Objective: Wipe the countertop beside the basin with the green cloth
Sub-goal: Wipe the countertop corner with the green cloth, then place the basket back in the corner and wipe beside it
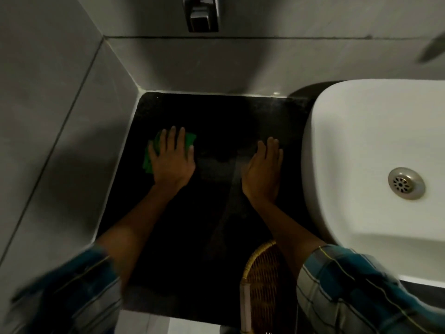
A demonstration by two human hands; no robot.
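The black countertop (216, 116) lies between a grey tiled wall on the left and the white basin (361, 145) on the right. My left hand (172, 157) presses flat on the green cloth (190, 138) near the counter's left side; cloth edges stick out beyond the fingers and by the thumb. My right hand (263, 169) rests flat on the bare counter, fingers together, close to the basin's left rim, with nothing under it.
A metal drain (406, 183) sits in the basin bowl. A woven wicker basket (262, 285) stands at the counter's front edge under my right forearm. A chrome fixture (202, 15) is mounted on the back wall. Grey tiled walls close the left and back sides.
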